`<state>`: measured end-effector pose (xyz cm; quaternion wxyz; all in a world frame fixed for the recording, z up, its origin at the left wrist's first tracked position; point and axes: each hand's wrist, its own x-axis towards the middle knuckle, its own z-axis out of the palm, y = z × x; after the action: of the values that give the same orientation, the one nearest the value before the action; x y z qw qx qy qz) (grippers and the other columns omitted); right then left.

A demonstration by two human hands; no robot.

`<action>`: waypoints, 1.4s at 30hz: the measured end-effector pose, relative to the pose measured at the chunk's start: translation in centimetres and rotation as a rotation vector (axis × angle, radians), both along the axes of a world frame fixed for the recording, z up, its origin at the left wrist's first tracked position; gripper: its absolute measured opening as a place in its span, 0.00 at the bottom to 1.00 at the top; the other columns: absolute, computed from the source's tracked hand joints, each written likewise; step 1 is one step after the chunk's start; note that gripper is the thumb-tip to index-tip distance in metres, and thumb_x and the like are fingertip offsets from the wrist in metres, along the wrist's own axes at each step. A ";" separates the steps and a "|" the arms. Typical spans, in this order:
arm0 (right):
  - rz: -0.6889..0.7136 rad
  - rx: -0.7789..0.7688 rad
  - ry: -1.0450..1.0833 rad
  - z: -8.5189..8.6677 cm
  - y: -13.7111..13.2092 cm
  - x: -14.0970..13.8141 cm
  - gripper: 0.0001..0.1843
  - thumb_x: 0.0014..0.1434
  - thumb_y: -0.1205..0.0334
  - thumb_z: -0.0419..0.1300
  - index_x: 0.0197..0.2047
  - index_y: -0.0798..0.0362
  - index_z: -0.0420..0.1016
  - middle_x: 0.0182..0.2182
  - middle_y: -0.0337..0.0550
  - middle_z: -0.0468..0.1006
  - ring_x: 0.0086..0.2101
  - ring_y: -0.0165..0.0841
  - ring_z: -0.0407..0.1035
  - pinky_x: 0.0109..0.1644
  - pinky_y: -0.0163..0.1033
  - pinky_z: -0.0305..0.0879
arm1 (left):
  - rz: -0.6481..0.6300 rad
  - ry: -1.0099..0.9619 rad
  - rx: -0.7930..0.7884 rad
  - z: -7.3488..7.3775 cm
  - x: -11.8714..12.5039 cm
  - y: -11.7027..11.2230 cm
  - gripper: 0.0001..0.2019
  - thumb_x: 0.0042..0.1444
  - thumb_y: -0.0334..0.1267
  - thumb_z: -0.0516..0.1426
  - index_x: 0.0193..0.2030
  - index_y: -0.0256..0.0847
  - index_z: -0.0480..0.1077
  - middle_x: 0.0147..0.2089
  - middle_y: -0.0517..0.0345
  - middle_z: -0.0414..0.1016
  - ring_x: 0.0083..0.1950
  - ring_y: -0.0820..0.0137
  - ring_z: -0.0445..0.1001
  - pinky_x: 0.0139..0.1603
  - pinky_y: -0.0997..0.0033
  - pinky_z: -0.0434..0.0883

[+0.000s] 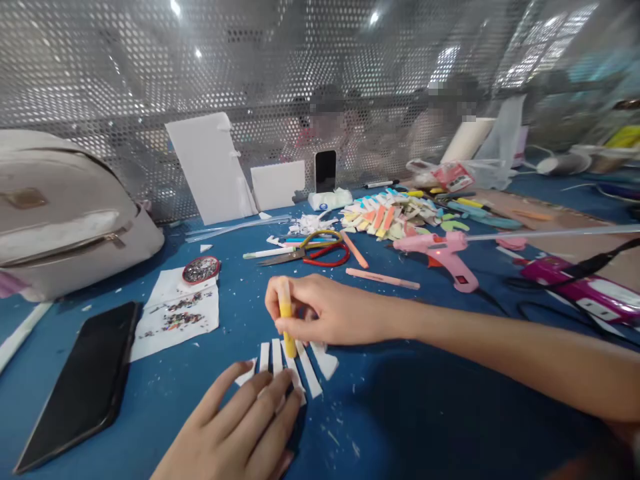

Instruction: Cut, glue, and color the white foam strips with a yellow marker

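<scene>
My right hand (pixel 310 310) is closed around a yellow marker (pixel 287 323), held upright with its lower end down at the white strips. Several narrow white strips (pixel 309 373) lie fanned out side by side on the blue table (pixel 400 400). Across their near ends rests my left hand (pixel 245 420), flat with its fingers spread, covering part of them. A wider white piece (pixel 326 363) lies at the right end of the row. Just beyond my right hand are scissors (pixel 305 255) with red and yellow handles and two orange markers (pixel 383 278).
To the left are a black phone (pixel 83 383), a paper (pixel 175 310) with dark bits and a red-rimmed round lid (pixel 201 269), and a pale backpack (pixel 70 220). Colored paper strips (pixel 390 213) are heaped behind. A pink glue gun (pixel 440 253) and a purple power strip (pixel 585 287) lie right.
</scene>
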<state>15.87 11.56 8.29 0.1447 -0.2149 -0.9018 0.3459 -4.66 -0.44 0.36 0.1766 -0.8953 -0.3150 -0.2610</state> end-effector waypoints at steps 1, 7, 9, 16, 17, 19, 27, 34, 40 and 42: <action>0.027 -0.060 0.033 -0.2 -0.1 0.0 0.06 0.68 0.66 0.55 0.37 0.51 0.62 0.33 0.34 0.72 0.30 0.25 0.66 0.34 0.30 0.62 | -0.008 0.003 0.005 -0.2 -0.1 0.0 0.15 0.71 0.45 0.52 0.53 0.43 0.77 0.53 0.63 0.81 0.53 0.71 0.73 0.76 0.64 0.44; 0.068 -0.160 0.091 -1.0 0.3 0.0 0.10 0.69 0.65 0.56 0.34 0.52 0.62 0.33 0.37 0.72 0.30 0.27 0.63 0.34 0.34 0.58 | -0.012 0.075 -0.039 -0.7 -0.9 0.0 0.16 0.72 0.45 0.52 0.58 0.44 0.74 0.57 0.66 0.78 0.56 0.72 0.72 0.78 0.62 0.41; 0.093 -0.144 0.097 -1.0 0.3 0.0 0.09 0.69 0.66 0.56 0.34 0.52 0.62 0.33 0.36 0.71 0.31 0.28 0.64 0.36 0.34 0.58 | -0.012 0.082 -0.036 -0.6 -0.9 0.0 0.15 0.71 0.41 0.53 0.59 0.44 0.74 0.58 0.66 0.78 0.56 0.72 0.72 0.78 0.61 0.41; 0.238 -0.070 0.208 -0.9 -0.3 -0.2 0.16 0.67 0.70 0.54 0.29 0.49 0.52 0.30 0.37 0.65 0.32 0.28 0.60 0.37 0.33 0.58 | -0.021 0.078 -0.055 -0.5 -0.8 0.1 0.14 0.71 0.37 0.53 0.58 0.43 0.74 0.57 0.66 0.78 0.55 0.73 0.72 0.78 0.61 0.41; 0.258 -0.063 0.210 -0.9 -0.3 -0.2 0.17 0.67 0.70 0.53 0.29 0.49 0.51 0.30 0.37 0.64 0.32 0.28 0.60 0.37 0.33 0.57 | -0.023 0.061 -0.047 -0.5 -0.8 0.1 0.14 0.71 0.37 0.53 0.57 0.43 0.75 0.57 0.66 0.79 0.54 0.73 0.72 0.78 0.61 0.41; 0.280 -0.063 0.218 -0.9 -0.3 -0.3 0.18 0.67 0.70 0.53 0.29 0.48 0.49 0.29 0.36 0.63 0.32 0.28 0.59 0.37 0.33 0.57 | -0.029 0.062 -0.047 -0.4 -0.8 0.1 0.13 0.71 0.38 0.53 0.57 0.43 0.75 0.56 0.67 0.79 0.54 0.73 0.72 0.78 0.61 0.40; 0.202 -0.126 0.260 -1.0 -0.4 -0.2 0.17 0.68 0.70 0.55 0.30 0.49 0.52 0.32 0.39 0.69 0.32 0.28 0.64 0.41 0.33 0.61 | -0.013 0.062 -0.076 -0.4 -0.9 -0.2 0.16 0.72 0.45 0.52 0.59 0.44 0.74 0.59 0.66 0.77 0.55 0.72 0.73 0.78 0.61 0.41; 0.191 -0.084 0.195 -0.9 -0.9 -0.3 0.15 0.66 0.72 0.53 0.31 0.49 0.52 0.33 0.38 0.68 0.31 0.28 0.62 0.38 0.33 0.59 | -0.009 0.063 -0.084 -0.4 -0.7 -0.1 0.17 0.71 0.46 0.52 0.59 0.43 0.74 0.58 0.65 0.78 0.55 0.71 0.73 0.78 0.61 0.41; 0.218 -0.124 0.194 -1.1 -0.6 -0.5 0.17 0.67 0.72 0.53 0.30 0.49 0.49 0.30 0.35 0.65 0.30 0.26 0.60 0.37 0.32 0.58 | -0.013 0.049 -0.105 -0.2 -0.7 -0.2 0.16 0.70 0.44 0.55 0.59 0.43 0.74 0.58 0.65 0.78 0.55 0.71 0.73 0.77 0.61 0.42; 0.233 -0.111 0.167 -1.2 -0.7 -0.5 0.17 0.67 0.72 0.53 0.31 0.49 0.49 0.30 0.35 0.65 0.29 0.26 0.59 0.36 0.32 0.56 | -0.023 0.027 -0.090 -0.2 -0.6 -0.3 0.15 0.70 0.44 0.55 0.58 0.42 0.75 0.56 0.64 0.79 0.55 0.71 0.73 0.77 0.62 0.43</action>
<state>15.35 10.90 7.07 0.1660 -0.0866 -0.8849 0.4265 -5.24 -0.70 0.17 0.1371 -0.9093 -0.3138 -0.2365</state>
